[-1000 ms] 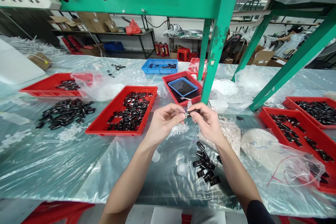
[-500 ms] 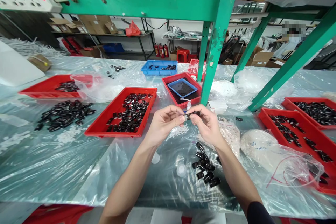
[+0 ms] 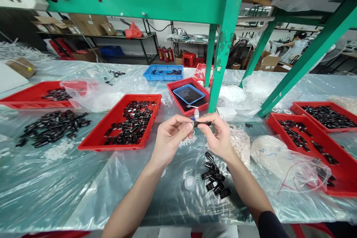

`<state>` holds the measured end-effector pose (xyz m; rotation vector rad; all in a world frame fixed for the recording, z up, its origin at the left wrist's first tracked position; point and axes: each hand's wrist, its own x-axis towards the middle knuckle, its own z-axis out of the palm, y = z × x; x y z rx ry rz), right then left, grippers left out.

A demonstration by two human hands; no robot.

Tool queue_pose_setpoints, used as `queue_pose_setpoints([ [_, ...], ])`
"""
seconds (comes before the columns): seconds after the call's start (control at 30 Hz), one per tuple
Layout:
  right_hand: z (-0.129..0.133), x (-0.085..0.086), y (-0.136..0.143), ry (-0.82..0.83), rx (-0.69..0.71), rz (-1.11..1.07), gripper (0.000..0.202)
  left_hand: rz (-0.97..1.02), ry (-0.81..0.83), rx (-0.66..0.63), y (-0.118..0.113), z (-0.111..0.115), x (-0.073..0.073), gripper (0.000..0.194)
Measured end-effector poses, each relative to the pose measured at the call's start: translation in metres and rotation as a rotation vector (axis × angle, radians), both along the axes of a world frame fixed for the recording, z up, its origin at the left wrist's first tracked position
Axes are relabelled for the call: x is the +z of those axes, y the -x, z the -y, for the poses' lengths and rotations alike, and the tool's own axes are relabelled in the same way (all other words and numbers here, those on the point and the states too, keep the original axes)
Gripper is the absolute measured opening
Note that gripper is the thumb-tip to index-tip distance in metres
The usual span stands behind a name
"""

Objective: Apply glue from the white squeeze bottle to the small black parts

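Between my two hands, over the middle of the table, is a small black glossy part (image 3: 203,123). My right hand (image 3: 219,135) is closed, pinching its right side between thumb and fingers. At the other end, the thumb and forefinger of my left hand (image 3: 173,134) are pinched together on the part's tip; fingertips hide the detail there. A loose pile of similar black parts (image 3: 214,178) lies below my right hand. Small white pieces (image 3: 188,141) are scattered under my hands. Just beyond them stands a small clear bottle (image 3: 196,113).
A red tray (image 3: 111,148) of black parts stands left, beside a black heap (image 3: 52,128). Behind are a red tray holding a blue one (image 3: 181,88) and a green post (image 3: 220,55). Bags of pale pieces (image 3: 267,148) and a red tray (image 3: 343,163) are right.
The view has shifted, so the table's things sit slightly farther left. My hands stay together at the black part, its dark body now showing more level between them.
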<state>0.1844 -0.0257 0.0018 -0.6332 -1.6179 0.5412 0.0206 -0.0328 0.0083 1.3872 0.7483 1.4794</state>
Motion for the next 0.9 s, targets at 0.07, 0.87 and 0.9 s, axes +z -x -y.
queue_pose_setpoints([
  [0.07,-0.002,-0.004,0.005,0.052,-0.024,-0.067,0.012,-0.084,-0.138,0.182,-0.004,0.002,-0.003,0.012],
  [0.87,-0.019,-0.005,0.01,0.432,0.185,-0.386,0.028,-0.692,-0.582,0.543,0.019,-0.018,0.0,0.043],
  [0.9,-0.02,-0.003,0.006,0.411,0.171,-0.385,0.027,-0.681,-0.549,0.567,0.031,-0.021,0.003,0.042],
])
